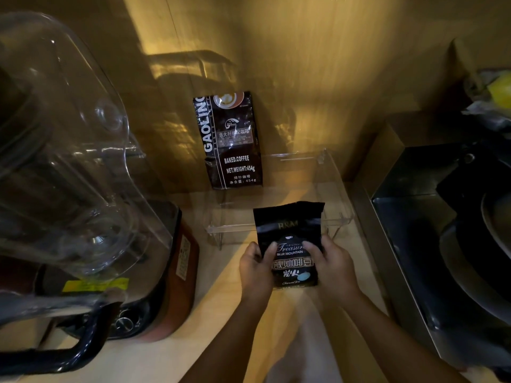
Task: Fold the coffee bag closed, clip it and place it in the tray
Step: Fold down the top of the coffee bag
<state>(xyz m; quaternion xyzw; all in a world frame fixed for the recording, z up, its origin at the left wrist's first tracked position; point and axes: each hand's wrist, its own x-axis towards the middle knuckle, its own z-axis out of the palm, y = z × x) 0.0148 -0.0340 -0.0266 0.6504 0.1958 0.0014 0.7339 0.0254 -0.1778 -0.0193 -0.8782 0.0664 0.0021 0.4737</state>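
Note:
A small black coffee bag [290,233] with "Treasure Blue Mountain" lettering stands upright on the wooden counter, its top unfolded and slightly crumpled. My left hand [255,268] grips its left edge, thumb on the front. My right hand [330,265] grips its right edge the same way. Just behind the bag sits a clear acrylic tray [336,186], and the bag's top overlaps the tray's front rim. No clip is visible.
A larger black coffee bag [231,139] leans against the back wall at the tray's far left corner. A big blender with a clear jug [69,167] fills the left side. A dark metal appliance [431,244] stands close on the right.

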